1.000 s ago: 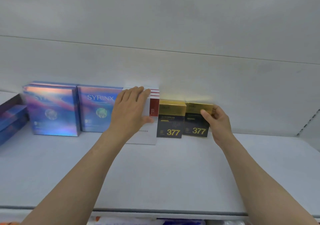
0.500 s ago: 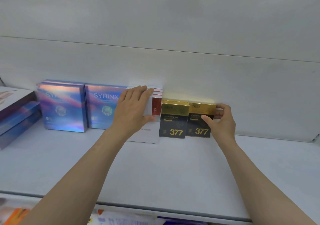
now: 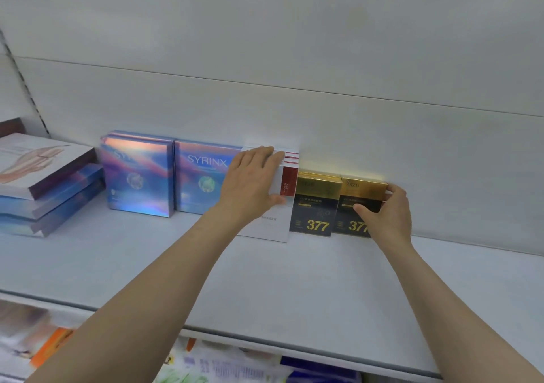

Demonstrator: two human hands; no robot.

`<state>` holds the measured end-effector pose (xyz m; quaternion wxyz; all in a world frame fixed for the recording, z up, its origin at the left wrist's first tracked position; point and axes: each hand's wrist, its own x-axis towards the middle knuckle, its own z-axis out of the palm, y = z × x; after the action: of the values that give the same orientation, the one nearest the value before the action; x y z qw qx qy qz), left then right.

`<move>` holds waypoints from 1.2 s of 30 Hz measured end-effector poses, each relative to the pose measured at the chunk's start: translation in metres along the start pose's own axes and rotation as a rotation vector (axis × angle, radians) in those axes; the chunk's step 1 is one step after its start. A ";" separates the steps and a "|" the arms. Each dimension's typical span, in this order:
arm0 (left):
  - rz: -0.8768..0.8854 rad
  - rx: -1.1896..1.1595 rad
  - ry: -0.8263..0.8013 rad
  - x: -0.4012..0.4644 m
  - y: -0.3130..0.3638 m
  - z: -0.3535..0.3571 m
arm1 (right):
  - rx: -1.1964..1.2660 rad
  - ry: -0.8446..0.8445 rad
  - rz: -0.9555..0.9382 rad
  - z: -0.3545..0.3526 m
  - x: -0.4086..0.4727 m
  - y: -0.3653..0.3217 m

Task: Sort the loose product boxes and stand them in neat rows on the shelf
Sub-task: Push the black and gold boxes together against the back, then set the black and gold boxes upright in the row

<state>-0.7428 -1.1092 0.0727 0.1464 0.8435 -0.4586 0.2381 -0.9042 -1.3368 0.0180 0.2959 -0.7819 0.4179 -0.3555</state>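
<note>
Lower shelf (image 3: pixel 206 365) at bottom edge: blurred packaging, orange and blue, unreadable.

Two bare forearms reach up and forward over the white shelf (image 3: pixel 265 282), whose front lip runs across the lower frame.

Left hand (image 3: pixel 250 182): lies flat against the front of the white box (image 3: pixel 275 220), fingers straight and close together over its top edge, thumb stretched out to the right across the face. Pressing, not curling round it. The white box stands upright, with red stripes and a red panel at its upper right corner; small print too small to read.

Right hand (image 3: pixel 385 211): clamped on the right 377 box (image 3: pixel 356 203), thumb across the dark front, fingers curled round the upper right corner behind the gold band.

Left 377 box (image 3: pixel 316 206): upright, touching the white box on one side and the right 377 box on the other. Both are black with a gold top band and yellow "377".

Left of the white box: two iridescent blue boxes, upright and side by side — the nearer SYRINX box (image 3: pixel 203 182), partly behind the left hand, and the far-left SYRINX box (image 3: pixel 137 173).

All five stand in one row near the back panel (image 3: pixel 323 44).

Far left: a flat stack of boxes (image 3: pixel 44 188), lying down, apart from the row.
</note>
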 end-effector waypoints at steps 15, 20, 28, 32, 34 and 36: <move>-0.174 -0.278 -0.033 -0.074 -0.162 -0.147 | -0.420 -0.276 -0.749 0.004 -0.101 -0.270; -0.245 -0.165 0.023 -0.163 -0.263 -0.217 | -0.343 -0.368 -0.943 0.063 -0.194 -0.359; -0.358 -0.026 0.062 -0.304 -0.386 -0.289 | -0.180 -0.456 -1.076 0.170 -0.333 -0.449; -0.429 -0.011 0.039 -0.348 -0.441 -0.295 | -0.126 -0.533 -1.119 0.221 -0.380 -0.485; -0.457 -0.006 0.062 -0.362 -0.468 -0.297 | -0.113 -0.586 -1.126 0.249 -0.396 -0.504; -0.483 -0.002 0.081 -0.372 -0.496 -0.295 | -0.093 -0.632 -1.133 0.281 -0.409 -0.524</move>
<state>-0.5765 -0.4440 0.1079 0.2180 0.9184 -0.2377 0.2293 -0.6093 -0.6875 0.1295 0.1369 -0.9601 -0.1514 -0.1911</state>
